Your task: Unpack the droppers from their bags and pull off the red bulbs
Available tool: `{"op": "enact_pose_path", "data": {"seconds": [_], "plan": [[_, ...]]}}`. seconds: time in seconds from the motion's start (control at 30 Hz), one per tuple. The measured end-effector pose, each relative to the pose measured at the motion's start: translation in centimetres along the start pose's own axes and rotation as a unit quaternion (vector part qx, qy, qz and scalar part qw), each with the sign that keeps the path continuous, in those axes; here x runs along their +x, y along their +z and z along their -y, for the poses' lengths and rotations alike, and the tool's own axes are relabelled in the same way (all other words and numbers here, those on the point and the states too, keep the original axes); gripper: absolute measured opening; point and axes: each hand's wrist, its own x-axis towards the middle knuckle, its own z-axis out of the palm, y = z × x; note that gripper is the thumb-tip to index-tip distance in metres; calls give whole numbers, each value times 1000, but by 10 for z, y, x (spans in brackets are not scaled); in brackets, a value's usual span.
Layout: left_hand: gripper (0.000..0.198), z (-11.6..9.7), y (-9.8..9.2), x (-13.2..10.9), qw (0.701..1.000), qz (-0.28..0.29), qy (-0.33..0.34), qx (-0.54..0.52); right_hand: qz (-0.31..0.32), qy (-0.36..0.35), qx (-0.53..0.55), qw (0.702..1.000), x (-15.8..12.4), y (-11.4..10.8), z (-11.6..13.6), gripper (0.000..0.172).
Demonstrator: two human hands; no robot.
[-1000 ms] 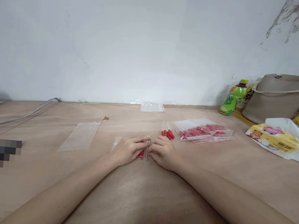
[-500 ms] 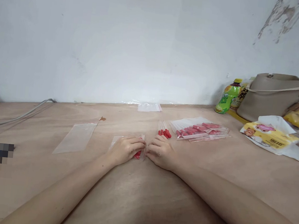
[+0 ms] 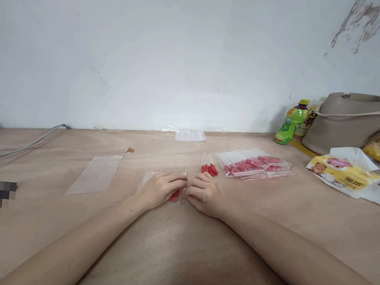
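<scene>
Between my hands a clear zip bag (image 3: 147,177) with red-ended items inside lies on the table, its zip end towards the right. My left hand (image 3: 164,188) covers most of it, with thumb and fingers closed on the bag near the zip strip. From the other side my right hand (image 3: 205,195) pinches at the same zip edge, its fingers curled; the fingertips are partly hidden. Just beyond my right hand lie several thin white sticks with red ends (image 3: 209,168). Filled clear bags of the same red-ended sticks (image 3: 255,164) are stacked to the right.
A flat clear bag (image 3: 96,175) lies at the left, and more clear bags (image 3: 190,136) lie by the wall. On the right are a tissue pack (image 3: 344,175), a green drink bottle (image 3: 291,123) and a grey-beige handbag (image 3: 339,125). A grey cable (image 3: 24,146) runs along the left.
Both hands stay nearly in place at the bag's zip end. The zip strip looks slightly more bent between the fingers. The view has shifted a little.
</scene>
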Motion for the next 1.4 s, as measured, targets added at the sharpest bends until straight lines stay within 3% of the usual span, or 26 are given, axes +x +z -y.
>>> {"op": "enact_pose_path", "data": {"seconds": [0.1, 0.2, 0.37, 0.53, 0.73, 1.0, 1.13, 1.4], "plan": [[20, 1, 2, 0, 1000, 13, -1, -23, 3, 70, -5, 998, -1, 1, 0, 9], [24, 0, 4, 1, 997, 18, -61, -51, 5, 113, -8, 994, -1, 2, -2, 5], [32, -7, 3, 2, 981, 66, -144, -115, -5, 42, -41, 998, 3, 3, -11, 9], [31, -10, 3, 3, 976, 52, -163, -135, -12, -30, -94, 995, 7, 1, -18, 17], [32, -10, 6, 2, 978, 10, -140, -156, -6, -100, -78, 992, 6, 4, -19, 24], [31, -10, 8, -2, 976, -23, -113, -187, -63, -86, -87, 990, 6, -2, -14, 17], [31, -7, 7, -4, 982, -39, -87, -161, -72, -73, -101, 990, 7, -4, -13, 20], [27, 0, -1, -2, 998, -15, -5, -55, -42, -80, -108, 990, 5, -2, -15, 19]]}}
